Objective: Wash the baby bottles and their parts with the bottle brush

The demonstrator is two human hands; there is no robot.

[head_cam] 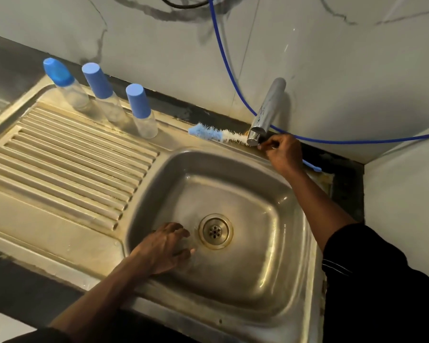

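On back rim of sink [263, 280], bottle brush [216, 134] lies flat, bristle end toward bottles, blue handle tip poking out past wrist. Right hand [281, 152] curls fingers round brush stem just below tap [268, 110]. Left hand [164, 246] rests in basin beside drain [216, 231], fingers loosely spread, holding nothing. Three blue-capped baby bottles [141, 112] stand upright in row along back edge of drainboard [60, 154].

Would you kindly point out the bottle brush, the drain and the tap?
bottle brush [206, 133], head view, blue bristles.
drain [216, 231], head view, strainer centre.
tap [268, 110], head view, chrome spout.
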